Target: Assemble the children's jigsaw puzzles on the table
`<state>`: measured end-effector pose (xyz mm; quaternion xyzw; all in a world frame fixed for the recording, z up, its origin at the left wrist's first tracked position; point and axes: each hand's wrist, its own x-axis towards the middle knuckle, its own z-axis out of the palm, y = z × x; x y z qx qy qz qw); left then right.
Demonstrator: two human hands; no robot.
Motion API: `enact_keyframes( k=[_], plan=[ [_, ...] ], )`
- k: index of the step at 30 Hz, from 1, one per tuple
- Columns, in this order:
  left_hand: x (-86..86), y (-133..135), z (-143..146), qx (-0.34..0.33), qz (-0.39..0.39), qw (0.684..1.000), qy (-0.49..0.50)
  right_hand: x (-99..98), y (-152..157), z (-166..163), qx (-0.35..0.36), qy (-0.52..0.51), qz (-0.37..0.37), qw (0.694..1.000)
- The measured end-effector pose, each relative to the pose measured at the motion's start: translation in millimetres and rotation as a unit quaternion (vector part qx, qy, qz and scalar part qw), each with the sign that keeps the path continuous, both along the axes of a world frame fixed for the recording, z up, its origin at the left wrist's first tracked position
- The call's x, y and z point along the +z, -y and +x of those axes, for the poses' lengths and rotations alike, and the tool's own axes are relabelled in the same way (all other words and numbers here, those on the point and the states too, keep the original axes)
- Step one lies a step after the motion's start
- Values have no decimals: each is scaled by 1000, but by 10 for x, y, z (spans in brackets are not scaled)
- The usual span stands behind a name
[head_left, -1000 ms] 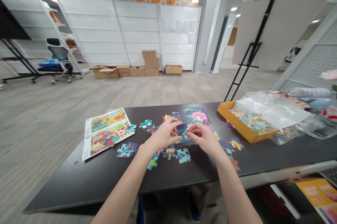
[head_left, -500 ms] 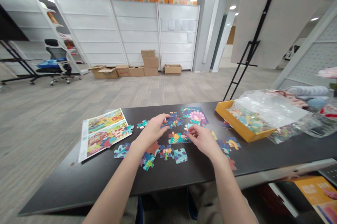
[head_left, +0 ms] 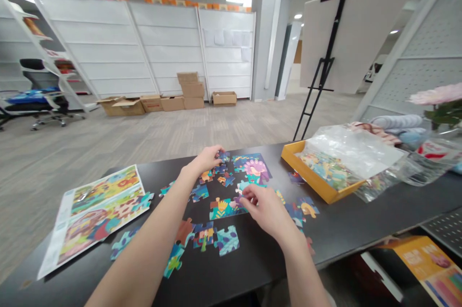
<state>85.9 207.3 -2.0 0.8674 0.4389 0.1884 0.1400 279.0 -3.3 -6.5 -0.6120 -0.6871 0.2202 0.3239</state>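
My left hand (head_left: pixel 210 159) reaches over the far side of the desk, thumb and fingers closed around a dark blue puzzle piece (head_left: pixel 224 156). My right hand (head_left: pixel 263 205) has its fingertips pinched at a purple-pink puzzle piece (head_left: pixel 238 200), beside a joined strip with a yellow plant (head_left: pixel 221 208). Behind it lies a joined section with a purple octopus-like figure (head_left: pixel 257 168). Several loose pieces, among them a teal leaf-patterned piece (head_left: pixel 228 240) and a brown piece (head_left: pixel 185 231), are spread nearer to me. My fingers partly hide both held pieces.
A printed picture sheet (head_left: pixel 54 244) lies at the left of the black desk (head_left: pixel 260 263). On the right stands a yellow box tray (head_left: pixel 327 192) with puzzle pieces and a clear plastic bag (head_left: pixel 346 146). A flower vase (head_left: pixel 433 158) is at far right.
My left hand has moved away from me to a dark blue piece at the back. My right hand stays by the purple-pink piece. The view has shifted to the right.
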Motion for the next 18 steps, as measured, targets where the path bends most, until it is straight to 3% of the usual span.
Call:
enact_keyframes(
  k=[9,18],
  plan=[
    [-175,-168,70,-35,-40,998,-20,96,65,74,-16,-5,-10,1000],
    [-142,-176,23,-50,-52,997,-35,73,83,126,-31,1,-18,999]
  ],
)
